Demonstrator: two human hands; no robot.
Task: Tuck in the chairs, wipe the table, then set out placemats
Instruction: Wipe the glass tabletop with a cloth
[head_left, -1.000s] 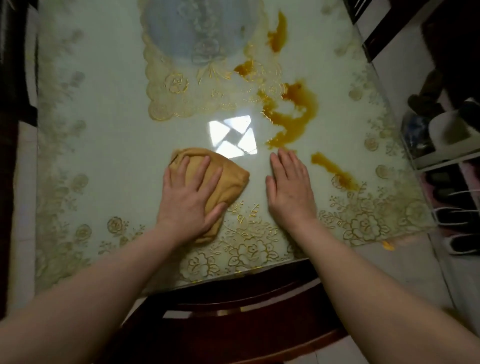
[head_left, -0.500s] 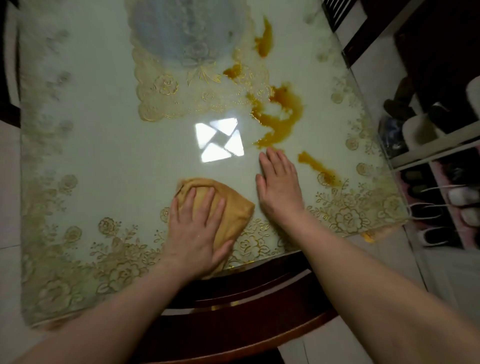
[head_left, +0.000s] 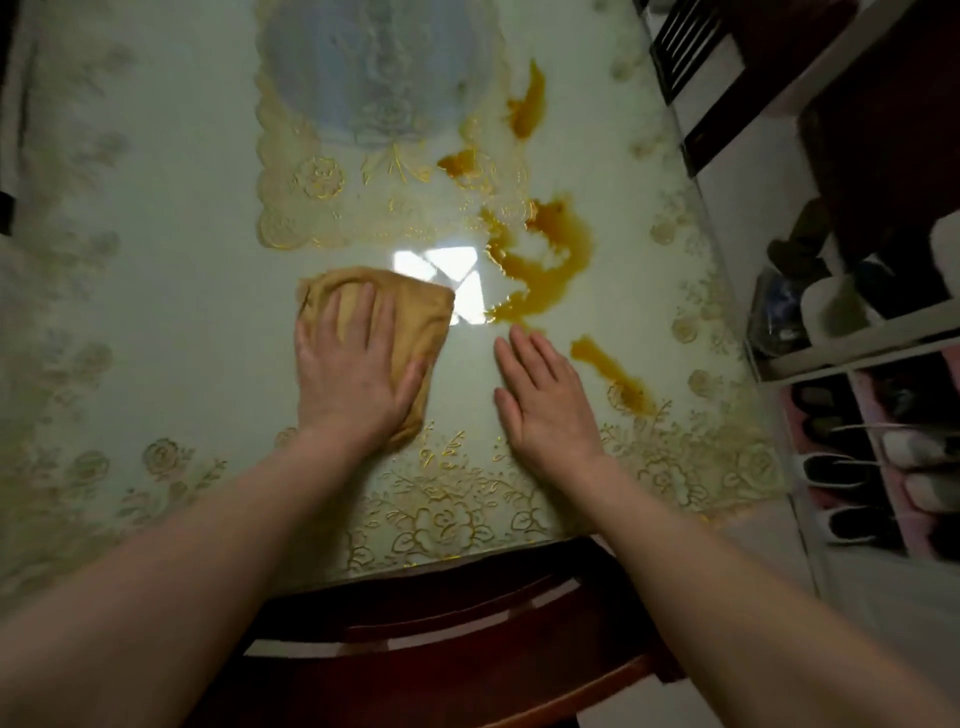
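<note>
Both arms reach out over the near edge of the counter (head_left: 171, 291). The left hand (head_left: 353, 374) lies flat on a folded yellow-brown cloth (head_left: 421, 312). Its palm is down, its fingers are straight and its thumb sticks out to the side. It presses on the cloth and does not curl round it. The cloth sits near the middle of the counter, just beside a bright patch of light (head_left: 447, 270).

The right hand (head_left: 545, 410) lies flat on the bare counter beside the cloth, not touching it. Its palm is down, its fingers are straight, and it holds nothing. Its fingertips are near a big orange-brown spill (head_left: 540, 270). A smaller streak (head_left: 610, 371) is just to the right of this hand. More blotches lie farther back on a lacy mat (head_left: 384, 119).

A dark red chair (head_left: 447, 644) sits at the near edge. A shoe rack (head_left: 852, 338) stands to the right.
</note>
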